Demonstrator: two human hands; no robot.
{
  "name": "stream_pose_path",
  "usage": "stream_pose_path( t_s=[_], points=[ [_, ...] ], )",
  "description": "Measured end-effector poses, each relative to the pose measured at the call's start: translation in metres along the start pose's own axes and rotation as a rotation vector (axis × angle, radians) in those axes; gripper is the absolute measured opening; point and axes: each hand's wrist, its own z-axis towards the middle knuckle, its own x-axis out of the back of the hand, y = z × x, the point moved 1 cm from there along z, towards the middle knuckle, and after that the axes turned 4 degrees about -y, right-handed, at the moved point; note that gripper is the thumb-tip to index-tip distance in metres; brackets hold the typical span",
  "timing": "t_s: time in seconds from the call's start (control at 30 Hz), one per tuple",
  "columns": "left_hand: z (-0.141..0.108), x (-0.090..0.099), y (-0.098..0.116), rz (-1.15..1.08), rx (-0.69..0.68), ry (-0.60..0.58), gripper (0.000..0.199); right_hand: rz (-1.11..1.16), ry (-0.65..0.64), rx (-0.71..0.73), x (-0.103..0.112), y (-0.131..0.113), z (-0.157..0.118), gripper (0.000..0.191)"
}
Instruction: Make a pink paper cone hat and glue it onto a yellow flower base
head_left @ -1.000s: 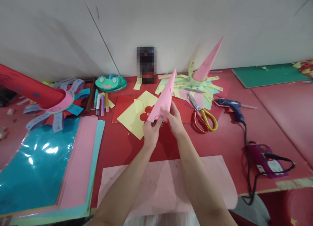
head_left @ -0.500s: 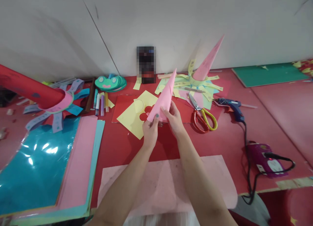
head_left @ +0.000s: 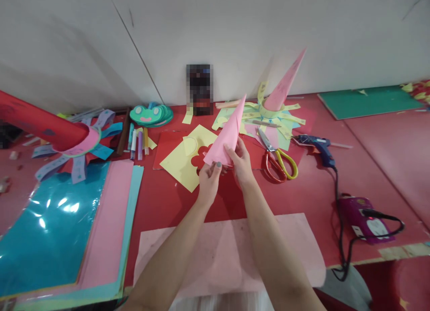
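Tilts the pink cone (head_left: 225, 140) slightly further right than a second ago. Pinches it low down with fingers of left hand (head_left: 208, 182) and right hand (head_left: 242, 166). Holds it above the red surface (head_left: 161, 199), left of scissors (head_left: 271, 146), partly hiding yellow paper (head_left: 179, 167).

From my end I see a craft workspace: a red table (head_left: 161, 199) against a plain wall (head_left: 235, 33) holds coloured paper (head_left: 109, 226), scissors (head_left: 273, 149), markers (head_left: 140, 145), a glue gun (head_left: 320, 145) and frog-face cut-outs (head_left: 146, 115).

Red table (head_left: 164, 203), glue gun (head_left: 318, 143), markers (head_left: 140, 145) atop
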Motion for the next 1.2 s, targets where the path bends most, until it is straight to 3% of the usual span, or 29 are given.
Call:
stream_pose_path(
  t_s=[0.13,0.47,0.7,0.9,1.2],
  points=[
    [0.0005,-0.0025,-0.0030,0.033,0.005,-0.059,0.023,0.044,0.064,0.007,0.0028,-0.0001,0.0010,0.039],
    [0.0009,-0.0003,-0.0007,0.181,0.056,0.033,0.016,0.067,0.005,-0.005,0.0003,0.0003,0.0003,0.048],
    [0.0001,-0.0014,-0.0029,0.089,0.016,-0.025,0.022,0.050,0.022,-0.007,0.0016,0.0003,0.0004,0.043],
    [0.0020,-0.0005,-0.0003,0.025,0.042,0.080,0.031,0.050,0.018,-0.003,0.0011,0.0009,0.0001,0.038],
    [-0.0008,0.0003,0.0012,0.072,-0.027,0.090,0.041,0.045,0.017,-0.027,-0.0018,-0.0034,-0.0021,0.036]
  ],
)
